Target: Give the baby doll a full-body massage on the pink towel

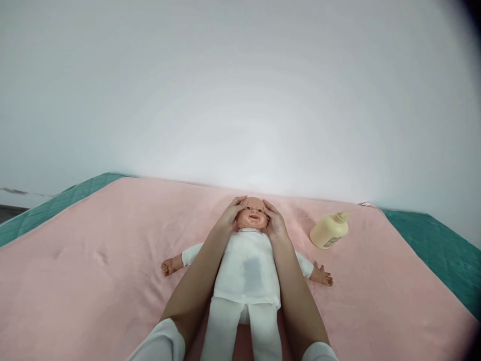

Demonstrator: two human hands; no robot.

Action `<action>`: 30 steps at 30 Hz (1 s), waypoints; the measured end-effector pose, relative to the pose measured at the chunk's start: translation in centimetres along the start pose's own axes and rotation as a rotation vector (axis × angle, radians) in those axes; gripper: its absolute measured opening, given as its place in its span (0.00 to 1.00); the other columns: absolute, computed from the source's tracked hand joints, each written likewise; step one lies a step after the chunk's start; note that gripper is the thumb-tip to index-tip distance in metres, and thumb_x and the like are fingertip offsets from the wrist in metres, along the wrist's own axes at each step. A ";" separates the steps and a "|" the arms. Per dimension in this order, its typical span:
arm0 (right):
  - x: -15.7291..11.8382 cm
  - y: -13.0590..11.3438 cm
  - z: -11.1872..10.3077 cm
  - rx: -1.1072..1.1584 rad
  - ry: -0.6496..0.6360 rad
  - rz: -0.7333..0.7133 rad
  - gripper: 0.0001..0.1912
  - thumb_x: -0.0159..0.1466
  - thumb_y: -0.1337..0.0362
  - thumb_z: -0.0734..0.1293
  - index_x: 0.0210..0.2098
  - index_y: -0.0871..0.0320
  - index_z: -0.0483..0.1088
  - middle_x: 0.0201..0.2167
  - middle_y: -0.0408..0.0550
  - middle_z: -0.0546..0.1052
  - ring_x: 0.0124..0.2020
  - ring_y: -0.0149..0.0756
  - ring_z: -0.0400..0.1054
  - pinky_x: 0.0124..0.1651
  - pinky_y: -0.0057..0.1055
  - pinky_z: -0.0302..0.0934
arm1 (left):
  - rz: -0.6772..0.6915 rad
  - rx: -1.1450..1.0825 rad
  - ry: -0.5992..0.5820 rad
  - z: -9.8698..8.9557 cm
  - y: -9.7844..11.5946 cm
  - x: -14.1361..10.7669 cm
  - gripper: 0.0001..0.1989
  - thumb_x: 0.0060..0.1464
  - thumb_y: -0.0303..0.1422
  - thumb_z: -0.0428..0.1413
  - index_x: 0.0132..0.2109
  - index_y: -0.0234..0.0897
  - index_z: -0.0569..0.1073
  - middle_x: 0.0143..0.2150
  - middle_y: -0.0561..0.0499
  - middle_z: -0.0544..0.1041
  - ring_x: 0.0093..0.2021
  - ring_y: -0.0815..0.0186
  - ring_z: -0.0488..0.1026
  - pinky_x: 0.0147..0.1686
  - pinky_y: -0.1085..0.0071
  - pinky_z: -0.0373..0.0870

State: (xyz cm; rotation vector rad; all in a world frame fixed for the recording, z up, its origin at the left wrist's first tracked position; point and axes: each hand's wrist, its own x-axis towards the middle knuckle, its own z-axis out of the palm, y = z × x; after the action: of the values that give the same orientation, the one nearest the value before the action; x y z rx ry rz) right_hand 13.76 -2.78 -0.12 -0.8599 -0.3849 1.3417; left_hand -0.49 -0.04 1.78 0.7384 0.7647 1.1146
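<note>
A baby doll (244, 260) in a white long-sleeved top and white trousers lies on its back on a pink blanket (124, 240). Its arms are spread out to both sides. Cupped against the left side of the doll's head is my left hand (232, 213), fingertips near its forehead. My right hand (275, 218) holds the other side of the head in the same way, its fingers curved along the temple. Part of each palm is hidden. The doll's face shows between my hands, and a greyish patch marks the front of its top.
A pale yellow pump bottle (329, 230) stands, slightly tilted in view, on the blanket to the right of the doll. Green quilted bedding (436, 245) shows beyond the blanket's sides. A white wall (240, 100) rises behind the bed.
</note>
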 end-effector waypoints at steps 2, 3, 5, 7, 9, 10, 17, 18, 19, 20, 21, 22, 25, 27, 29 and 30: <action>0.0 0.0 -0.1 0.002 -0.007 0.007 0.19 0.45 0.69 0.73 0.38 0.56 0.74 0.36 0.48 0.79 0.40 0.44 0.75 0.47 0.48 0.69 | -0.004 0.003 -0.001 -0.1 0.1 0.0 0.16 0.47 0.30 0.63 0.45 0.38 0.73 0.38 0.47 0.76 0.41 0.61 0.74 0.45 0.63 0.70; -0.1 0.0 -0.1 0.006 -0.011 0.013 0.19 0.45 0.69 0.73 0.38 0.56 0.74 0.37 0.49 0.79 0.40 0.45 0.75 0.47 0.49 0.69 | -0.003 0.002 -0.005 -0.2 0.2 0.0 0.16 0.47 0.29 0.63 0.45 0.37 0.73 0.38 0.47 0.76 0.41 0.61 0.74 0.46 0.63 0.70; -0.1 -0.1 -0.1 0.012 -0.016 0.017 0.20 0.45 0.69 0.72 0.39 0.56 0.74 0.37 0.49 0.79 0.41 0.45 0.75 0.47 0.49 0.69 | -0.001 0.000 -0.011 -0.3 0.3 0.0 0.15 0.47 0.28 0.62 0.45 0.37 0.74 0.38 0.47 0.76 0.41 0.61 0.74 0.46 0.62 0.70; -0.2 -0.2 -0.1 0.011 -0.025 0.012 0.19 0.45 0.69 0.72 0.38 0.56 0.73 0.37 0.49 0.80 0.41 0.45 0.75 0.47 0.49 0.69 | -0.010 0.004 -0.010 -0.4 0.4 0.1 0.14 0.48 0.28 0.61 0.44 0.37 0.74 0.39 0.47 0.76 0.41 0.61 0.74 0.45 0.63 0.71; -0.3 -0.1 0.2 0.023 -0.028 -0.004 0.18 0.46 0.68 0.73 0.37 0.56 0.72 0.36 0.49 0.79 0.41 0.44 0.75 0.47 0.49 0.69 | -0.015 0.011 0.007 -0.3 0.5 0.1 0.12 0.48 0.28 0.61 0.43 0.38 0.75 0.40 0.47 0.77 0.42 0.61 0.74 0.45 0.63 0.71; -0.3 0.0 0.4 0.035 -0.023 -0.017 0.17 0.46 0.66 0.73 0.36 0.56 0.72 0.35 0.48 0.79 0.40 0.44 0.75 0.47 0.48 0.69 | -0.008 0.008 0.023 -0.2 0.5 0.1 0.11 0.48 0.29 0.61 0.42 0.38 0.75 0.40 0.47 0.77 0.42 0.61 0.74 0.45 0.64 0.71; -1.0 0.8 1.2 -0.083 0.012 -0.129 0.24 0.46 0.60 0.76 0.41 0.56 0.70 0.38 0.45 0.78 0.40 0.39 0.74 0.46 0.37 0.70 | 0.091 0.028 0.029 0.5 -0.5 0.1 0.17 0.46 0.39 0.65 0.41 0.35 0.73 0.40 0.45 0.76 0.42 0.60 0.75 0.46 0.61 0.71; -1.0 0.9 1.2 -0.111 0.014 -0.145 0.24 0.46 0.59 0.76 0.42 0.56 0.70 0.39 0.45 0.78 0.40 0.38 0.73 0.45 0.36 0.70 | 0.123 0.059 0.039 0.4 -0.8 0.2 0.19 0.45 0.39 0.66 0.42 0.35 0.73 0.42 0.45 0.76 0.43 0.60 0.74 0.47 0.62 0.70; -1.0 0.9 1.1 -0.138 0.017 -0.161 0.25 0.47 0.58 0.76 0.42 0.56 0.70 0.39 0.45 0.77 0.41 0.37 0.73 0.45 0.34 0.69 | 0.153 0.093 0.053 0.3 -1.0 0.3 0.20 0.44 0.38 0.67 0.43 0.36 0.73 0.44 0.45 0.76 0.44 0.61 0.74 0.49 0.62 0.69; -0.9 1.0 1.0 -0.162 0.020 -0.177 0.25 0.47 0.58 0.76 0.43 0.55 0.70 0.40 0.45 0.77 0.41 0.37 0.73 0.45 0.33 0.69 | 0.175 0.128 0.064 0.2 -1.3 0.5 0.22 0.43 0.38 0.68 0.45 0.36 0.73 0.45 0.45 0.75 0.45 0.61 0.74 0.50 0.63 0.68; -0.8 1.0 0.9 -0.183 0.021 -0.191 0.25 0.47 0.57 0.76 0.43 0.55 0.70 0.40 0.45 0.77 0.41 0.37 0.73 0.45 0.33 0.69 | 0.187 0.161 0.071 0.0 -1.5 0.6 0.23 0.42 0.38 0.68 0.45 0.36 0.73 0.46 0.45 0.75 0.47 0.61 0.73 0.51 0.63 0.68; -0.7 1.1 0.8 -0.200 0.021 -0.202 0.25 0.47 0.57 0.76 0.43 0.55 0.70 0.41 0.46 0.77 0.42 0.37 0.73 0.45 0.33 0.69 | 0.193 0.188 0.074 -0.1 -1.6 0.8 0.24 0.41 0.37 0.68 0.46 0.37 0.73 0.47 0.44 0.74 0.48 0.60 0.73 0.51 0.63 0.68; -0.4 1.4 0.5 -0.226 0.027 -0.220 0.25 0.47 0.59 0.75 0.44 0.55 0.70 0.41 0.46 0.77 0.44 0.39 0.72 0.46 0.35 0.68 | 0.188 0.224 0.078 -0.4 -1.8 1.0 0.24 0.42 0.36 0.68 0.47 0.37 0.73 0.47 0.44 0.74 0.49 0.58 0.73 0.50 0.63 0.69; -0.1 1.5 0.4 -0.224 0.042 -0.215 0.25 0.47 0.61 0.74 0.44 0.55 0.70 0.41 0.46 0.77 0.45 0.40 0.72 0.46 0.36 0.69 | 0.173 0.228 0.089 -0.3 -1.8 0.9 0.23 0.43 0.35 0.67 0.47 0.38 0.72 0.47 0.44 0.73 0.48 0.58 0.73 0.49 0.63 0.69; 0.0 1.6 0.4 -0.213 0.065 -0.209 0.23 0.47 0.63 0.74 0.43 0.55 0.70 0.41 0.46 0.76 0.44 0.40 0.72 0.46 0.36 0.69 | 0.161 0.221 0.097 -0.1 -1.7 0.7 0.21 0.44 0.34 0.66 0.47 0.38 0.72 0.46 0.45 0.73 0.47 0.59 0.73 0.48 0.64 0.70; 0.1 1.6 0.4 -0.208 0.072 -0.206 0.23 0.47 0.63 0.73 0.43 0.55 0.70 0.42 0.46 0.76 0.44 0.39 0.72 0.46 0.35 0.69 | 0.156 0.212 0.097 0.0 -1.7 0.6 0.21 0.44 0.34 0.66 0.47 0.39 0.72 0.46 0.45 0.73 0.47 0.60 0.73 0.47 0.64 0.70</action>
State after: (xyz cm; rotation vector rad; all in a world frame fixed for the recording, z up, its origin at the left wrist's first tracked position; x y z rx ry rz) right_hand 12.45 -2.63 -1.05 -1.0093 -0.5488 1.0899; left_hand 0.46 0.09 0.28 0.9397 0.9297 1.2293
